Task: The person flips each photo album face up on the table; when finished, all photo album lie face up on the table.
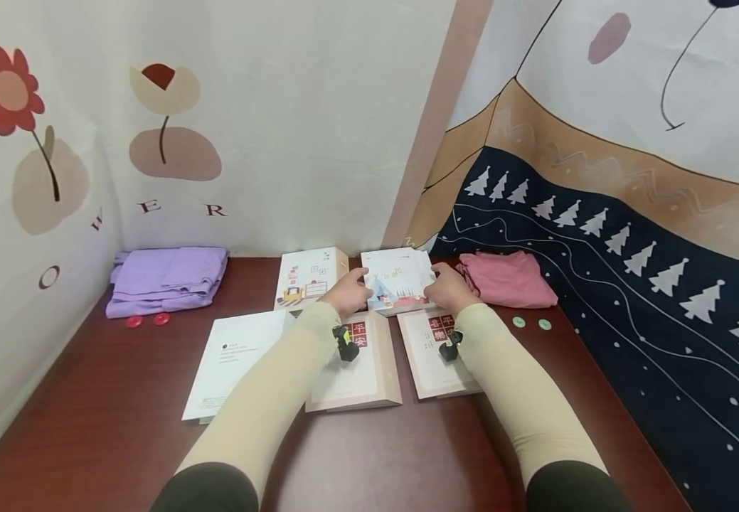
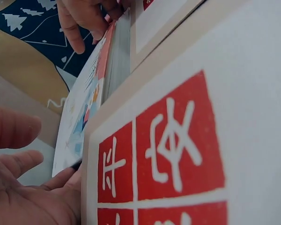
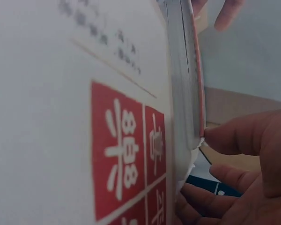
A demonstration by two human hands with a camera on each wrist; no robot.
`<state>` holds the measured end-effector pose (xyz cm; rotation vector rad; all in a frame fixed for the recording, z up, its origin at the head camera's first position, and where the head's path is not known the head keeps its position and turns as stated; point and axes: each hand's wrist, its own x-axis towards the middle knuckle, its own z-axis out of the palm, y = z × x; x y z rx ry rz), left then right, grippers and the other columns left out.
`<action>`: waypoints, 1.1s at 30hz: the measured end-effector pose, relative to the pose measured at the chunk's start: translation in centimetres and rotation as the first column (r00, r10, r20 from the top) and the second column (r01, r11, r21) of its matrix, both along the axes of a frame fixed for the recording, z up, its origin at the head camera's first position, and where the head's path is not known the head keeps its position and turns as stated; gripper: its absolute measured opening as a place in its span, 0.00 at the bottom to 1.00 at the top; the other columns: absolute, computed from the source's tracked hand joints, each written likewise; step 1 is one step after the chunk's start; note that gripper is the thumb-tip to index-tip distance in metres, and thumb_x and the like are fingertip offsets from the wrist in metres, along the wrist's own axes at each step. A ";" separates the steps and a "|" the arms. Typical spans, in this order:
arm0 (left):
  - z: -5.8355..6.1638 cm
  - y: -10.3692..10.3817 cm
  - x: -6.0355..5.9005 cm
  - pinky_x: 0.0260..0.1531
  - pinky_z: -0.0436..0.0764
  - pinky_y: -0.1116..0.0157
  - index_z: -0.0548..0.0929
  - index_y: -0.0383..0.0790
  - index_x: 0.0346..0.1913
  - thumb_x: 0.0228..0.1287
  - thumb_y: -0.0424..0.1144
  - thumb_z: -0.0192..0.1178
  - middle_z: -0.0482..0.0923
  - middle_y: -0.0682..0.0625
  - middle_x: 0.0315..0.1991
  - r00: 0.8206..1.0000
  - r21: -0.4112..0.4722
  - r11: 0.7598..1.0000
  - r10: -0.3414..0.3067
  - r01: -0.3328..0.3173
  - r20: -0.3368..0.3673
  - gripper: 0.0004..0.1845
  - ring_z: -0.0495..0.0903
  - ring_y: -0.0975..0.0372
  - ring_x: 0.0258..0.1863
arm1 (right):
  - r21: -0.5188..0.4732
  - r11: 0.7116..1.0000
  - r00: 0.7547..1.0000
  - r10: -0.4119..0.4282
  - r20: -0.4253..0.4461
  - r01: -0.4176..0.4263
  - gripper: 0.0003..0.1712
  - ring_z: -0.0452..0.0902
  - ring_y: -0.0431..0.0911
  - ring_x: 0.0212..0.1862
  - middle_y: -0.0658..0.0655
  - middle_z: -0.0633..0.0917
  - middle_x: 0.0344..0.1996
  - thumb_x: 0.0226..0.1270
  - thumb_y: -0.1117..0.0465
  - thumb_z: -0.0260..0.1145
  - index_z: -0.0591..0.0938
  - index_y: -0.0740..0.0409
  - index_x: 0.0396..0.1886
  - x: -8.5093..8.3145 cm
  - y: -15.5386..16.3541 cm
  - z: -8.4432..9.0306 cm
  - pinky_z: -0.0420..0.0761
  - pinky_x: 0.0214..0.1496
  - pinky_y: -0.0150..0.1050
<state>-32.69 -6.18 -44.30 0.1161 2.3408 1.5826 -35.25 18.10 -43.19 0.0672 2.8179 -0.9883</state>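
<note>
Item: one picture-covered book [image 1: 397,281], back row, right of centre, between the left hand [image 1: 343,293] and the right hand [image 1: 450,286]. Cover up; printed tent toward the near edge, head of the cover toward the wall. The side edges run away from the person; foreshortening leaves the longer axis uncertain.

Left hand: fingers loosely spread, lower ones at the book's left edge, no clenching. Right hand: thumb tip against the opposite edge, index finger extended, the others loosely bent beside the book; no firm grasp visible.

Adjacent: back-left book [image 1: 308,277], illustrated; white text-printed book [image 1: 231,348], front left; middle front book [image 1: 359,380] and right front book [image 1: 429,363], both with red character squares.

Wrist views only: the grey page edges [image 3: 181,79] of the item, close up; in the right one, the thumb's contact at the corner. Head view only: full layout, including purple cloth [image 1: 167,281], pink cloth [image 1: 506,277], two red discs [image 1: 161,318] and two pale green discs [image 1: 519,322].

Surface: dark reddish-brown table [image 1: 395,455], glossy. Room: pale wall cloth [image 1: 305,142] with flowers and letters; navy panel [image 1: 599,284] with white trees, right.
</note>
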 end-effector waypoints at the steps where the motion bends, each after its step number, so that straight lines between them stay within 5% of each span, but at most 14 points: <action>1: 0.0 0.1 0.0 0.71 0.75 0.50 0.53 0.41 0.85 0.78 0.33 0.51 0.62 0.31 0.78 1.000 0.016 1.000 -0.002 0.002 0.009 0.37 0.73 0.44 0.71 | 0.013 1.000 1.000 0.006 -0.001 -0.006 0.40 0.73 0.57 0.64 0.67 0.76 0.71 0.65 0.67 0.61 0.65 0.65 0.79 0.0 0.1 -0.1 0.71 0.74 0.53; 7: 0.0 0.0 -0.5 0.71 0.75 0.51 0.52 0.38 0.85 0.77 0.30 0.51 0.64 0.29 0.75 0.999 0.054 0.998 -0.032 0.033 -0.014 0.38 0.73 0.43 0.71 | 0.057 0.998 1.000 0.028 -0.003 -0.027 0.40 0.74 0.58 0.57 0.68 0.80 0.66 0.64 0.67 0.61 0.66 0.67 0.78 0.0 0.0 -0.1 0.75 0.67 0.51; 11: 0.9 -1.2 -0.7 0.71 0.75 0.50 0.52 0.38 0.85 0.77 0.31 0.52 0.66 0.31 0.75 0.998 0.053 0.998 -0.032 0.034 -0.051 0.38 0.73 0.43 0.71 | 0.031 0.999 0.999 0.041 -0.003 -0.041 0.40 0.73 0.58 0.65 0.68 0.78 0.69 0.69 0.61 0.65 0.65 0.67 0.78 0.0 -0.4 0.3 0.72 0.74 0.52; 15: 2.1 -3.6 -0.8 0.70 0.75 0.47 0.52 0.41 0.85 0.80 0.34 0.50 0.64 0.34 0.78 0.997 0.059 0.998 0.002 0.002 -0.079 0.36 0.72 0.42 0.72 | 0.003 0.997 0.997 0.072 -0.029 -0.072 0.41 0.70 0.57 0.73 0.67 0.74 0.73 0.73 0.53 0.68 0.66 0.65 0.78 0.0 -1.2 0.9 0.66 0.79 0.53; 21: 2.9 -8.4 -0.6 0.74 0.70 0.45 0.50 0.41 0.86 0.83 0.38 0.48 0.62 0.34 0.79 0.993 -0.011 0.998 0.065 -0.066 -0.100 0.35 0.68 0.41 0.75 | -0.141 0.986 0.996 0.094 0.001 -0.093 0.40 0.78 0.57 0.63 0.68 0.79 0.66 0.73 0.49 0.69 0.68 0.59 0.79 0.6 -3.5 1.8 0.77 0.69 0.54; 28: 2.4 -13.4 0.0 0.78 0.62 0.45 0.46 0.37 0.86 0.82 0.36 0.47 0.60 0.28 0.79 0.988 -0.101 0.987 0.116 -0.126 -0.098 0.37 0.62 0.39 0.78 | -0.252 0.952 0.981 0.187 0.040 -0.172 0.41 0.78 0.57 0.63 0.67 0.74 0.73 0.75 0.46 0.69 0.66 0.50 0.81 1.6 -7.5 2.4 0.84 0.58 0.54; 33: 1.8 -15.7 0.6 0.79 0.60 0.43 0.45 0.34 0.85 0.80 0.34 0.47 0.56 0.26 0.79 0.992 -0.185 0.975 0.113 -0.122 -0.060 0.37 0.59 0.38 0.79 | -0.293 0.926 0.967 0.255 0.025 -0.237 0.42 0.75 0.59 0.71 0.68 0.74 0.73 0.74 0.48 0.69 0.65 0.52 0.82 1.9 -10.6 2.2 0.77 0.71 0.56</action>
